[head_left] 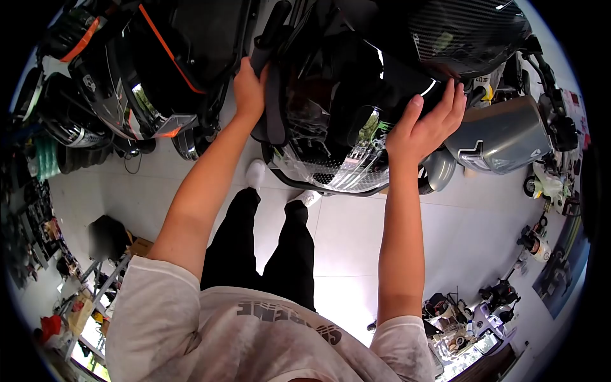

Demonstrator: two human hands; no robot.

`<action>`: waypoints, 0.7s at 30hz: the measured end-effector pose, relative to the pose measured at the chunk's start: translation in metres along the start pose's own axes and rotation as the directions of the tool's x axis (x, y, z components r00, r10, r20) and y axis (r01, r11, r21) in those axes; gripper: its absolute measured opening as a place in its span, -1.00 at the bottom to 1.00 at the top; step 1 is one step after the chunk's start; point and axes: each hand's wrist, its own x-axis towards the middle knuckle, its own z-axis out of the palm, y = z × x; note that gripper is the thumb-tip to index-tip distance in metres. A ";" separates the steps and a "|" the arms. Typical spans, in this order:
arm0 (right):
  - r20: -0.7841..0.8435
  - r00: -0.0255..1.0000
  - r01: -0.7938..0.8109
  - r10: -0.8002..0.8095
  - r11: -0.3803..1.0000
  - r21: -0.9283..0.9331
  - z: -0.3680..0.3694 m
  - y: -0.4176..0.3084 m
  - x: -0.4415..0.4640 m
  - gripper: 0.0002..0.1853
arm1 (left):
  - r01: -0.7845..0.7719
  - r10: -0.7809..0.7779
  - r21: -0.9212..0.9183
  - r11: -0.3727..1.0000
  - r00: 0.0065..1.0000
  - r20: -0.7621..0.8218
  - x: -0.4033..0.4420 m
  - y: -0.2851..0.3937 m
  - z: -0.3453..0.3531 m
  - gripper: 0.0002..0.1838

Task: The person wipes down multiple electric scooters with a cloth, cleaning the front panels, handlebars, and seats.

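Note:
A large glossy black vehicle body (334, 114), which looks like a scooter's, stands right in front of me. My left hand (249, 91) is closed around a black bar (272, 28) at its left side, the fingertips partly hidden behind it. Just below that hand is a dark padded piece (274, 108). On the right side of the body lies my right hand (428, 124), its fingers stretched out and the thumb apart, with nothing held. Its fingertips reach the lower edge of a carbon-patterned black shell (468, 35).
Black scooters with orange trim (167, 48) stand close on the left. A grey scooter body (506, 137) is close by on the right. Behind me are a metal rack (105, 293) and several small scooters (468, 318). The floor (350, 242) has pale tiles.

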 end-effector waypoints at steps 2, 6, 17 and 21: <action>-0.001 1.000 -0.003 0.003 1.000 0.004 0.000 0.000 0.001 -0.29 | 0.049 -0.048 -0.040 0.998 0.999 0.017 -0.010 -0.006 0.000 -0.62; -0.013 1.000 0.001 -0.001 1.000 0.005 0.000 -0.001 0.001 -0.30 | 0.159 -0.155 -0.085 0.984 0.987 0.042 -0.037 -0.008 -0.006 -0.65; -0.028 0.999 0.025 -0.024 1.000 0.004 0.002 0.001 0.001 -0.30 | 0.194 -0.182 -0.136 0.971 0.979 0.095 -0.104 -0.040 -0.002 -0.64; -0.028 0.999 0.025 -0.025 1.000 0.001 0.003 0.002 0.001 -0.30 | 0.269 -0.268 0.016 0.963 0.955 0.129 -0.131 -0.085 0.011 -0.57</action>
